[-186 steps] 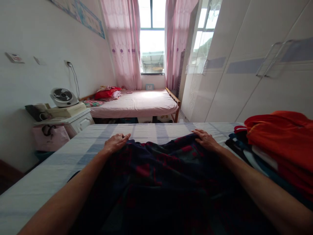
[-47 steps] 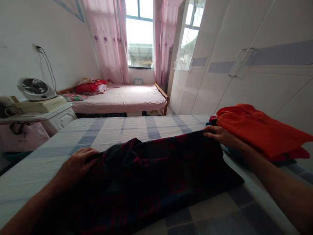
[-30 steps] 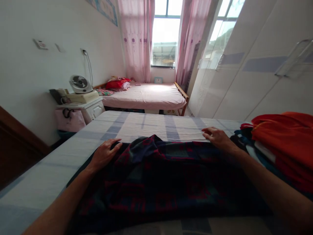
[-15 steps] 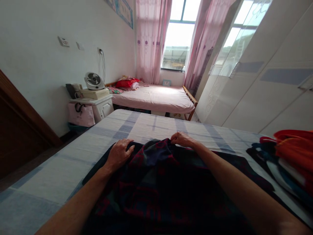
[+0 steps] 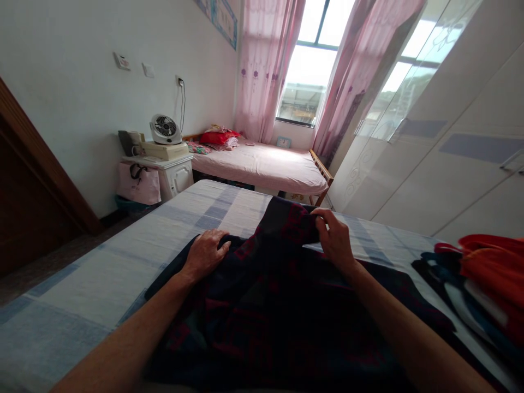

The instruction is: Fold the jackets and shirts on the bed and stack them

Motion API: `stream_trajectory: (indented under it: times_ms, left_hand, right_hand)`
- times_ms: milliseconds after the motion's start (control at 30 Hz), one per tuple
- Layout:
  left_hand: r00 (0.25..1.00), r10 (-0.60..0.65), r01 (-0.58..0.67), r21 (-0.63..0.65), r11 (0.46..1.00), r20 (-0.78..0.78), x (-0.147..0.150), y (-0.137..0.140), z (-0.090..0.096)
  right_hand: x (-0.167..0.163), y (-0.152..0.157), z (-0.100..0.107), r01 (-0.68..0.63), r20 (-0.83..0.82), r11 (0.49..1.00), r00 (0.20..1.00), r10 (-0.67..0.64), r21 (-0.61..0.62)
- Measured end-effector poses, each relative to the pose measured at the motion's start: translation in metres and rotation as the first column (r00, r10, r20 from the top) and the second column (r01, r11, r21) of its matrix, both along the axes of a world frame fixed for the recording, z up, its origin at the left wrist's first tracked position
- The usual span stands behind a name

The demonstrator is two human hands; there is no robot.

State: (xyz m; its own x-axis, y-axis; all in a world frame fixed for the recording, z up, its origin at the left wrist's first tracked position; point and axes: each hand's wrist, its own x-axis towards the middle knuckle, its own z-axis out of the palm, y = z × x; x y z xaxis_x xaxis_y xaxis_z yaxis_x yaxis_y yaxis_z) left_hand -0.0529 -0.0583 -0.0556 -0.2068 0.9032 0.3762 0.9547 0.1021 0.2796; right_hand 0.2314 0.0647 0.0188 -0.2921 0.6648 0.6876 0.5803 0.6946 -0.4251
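A dark garment (image 5: 262, 305) with a dull red and blue-green pattern lies spread across the bed in front of me. My left hand (image 5: 208, 252) rests on its far left edge, fingers laid flat and thumb apart. Between the thumb and fingers of my right hand (image 5: 332, 234) is the edge of a raised flap (image 5: 289, 218) of this garment, which could be its collar. The flap stands up off the bed between my two hands. Much of the near part of the cloth is too dark to make out.
The bed (image 5: 172, 224) has a white and blue checked sheet. Folded clothes (image 5: 491, 267), orange on top, are piled at the right. Beyond are a pink-covered bed (image 5: 262, 164), a white cabinet (image 5: 178, 177) with a fan (image 5: 165, 129), and a white wardrobe (image 5: 417, 164).
My right hand has moved right and lifted the flap higher, pulling it up and over to the right. The left hand stays at the garment's left edge. My view has tilted slightly.
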Motion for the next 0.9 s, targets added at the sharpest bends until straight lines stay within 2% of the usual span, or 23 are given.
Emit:
stream_trajectory:
  times_ms: [33, 100, 167, 233, 300, 400, 600, 700, 767, 900]
  left_hand:
    - [1.0, 0.001, -0.001, 0.002, 1.0, -0.001, 0.0, 0.0, 0.0]
    - [1.0, 0.002, -0.002, 0.004, 1.0, -0.002, 0.0, 0.0, -0.001]
    - [1.0, 0.001, -0.001, 0.006, 1.0, 0.0, -0.001, 0.0, -0.001]
    - [1.0, 0.0, 0.0, 0.006, 1.0, 0.0, -0.001, 0.001, -0.002]
    - [1.0, -0.006, 0.006, 0.012, 1.0, 0.003, -0.001, 0.001, -0.003]
    - [0.999, -0.021, 0.02, 0.049, 0.999, 0.031, -0.002, 0.0, -0.003]
    - [0.997, -0.051, 0.041, 0.176, 0.984, 0.055, -0.004, -0.001, -0.001]
    - [0.998, -0.046, 0.035, 0.194, 0.98, 0.053, -0.006, -0.001, -0.001]
    - [0.998, -0.048, 0.037, 0.196, 0.98, 0.051, -0.007, 0.0, -0.001]
    - [0.997, -0.051, 0.038, 0.213, 0.976, 0.059, -0.006, 0.0, -0.001]
  right_hand:
    - [0.003, -0.003, -0.001, 0.018, 0.027, 0.999, 0.999, -0.019, 0.045]
    - [0.012, -0.007, -0.007, 0.038, 0.125, 0.999, 0.991, -0.04, 0.017]
    - [0.022, -0.006, -0.017, 0.038, 0.269, 0.991, 0.963, -0.003, -0.126]
    - [0.032, 0.001, -0.026, 0.064, 0.356, 0.955, 0.933, 0.045, -0.289]
    - [0.038, 0.015, -0.032, 0.16, 0.371, 0.912, 0.928, -0.009, -0.377]
    - [0.034, 0.043, -0.035, 0.315, 0.373, 0.864, 0.913, -0.163, -0.393]
    - [0.0, 0.091, -0.047, 0.42, 0.325, 0.778, 0.9, -0.29, -0.467]
    - [-0.009, 0.102, -0.053, 0.394, 0.257, 0.758, 0.918, -0.301, -0.52]
    - [-0.01, 0.105, -0.051, 0.331, 0.194, 0.75, 0.943, -0.269, -0.572]
    - [-0.01, 0.096, -0.026, 0.095, -0.011, 0.756, 0.991, -0.134, -0.648]
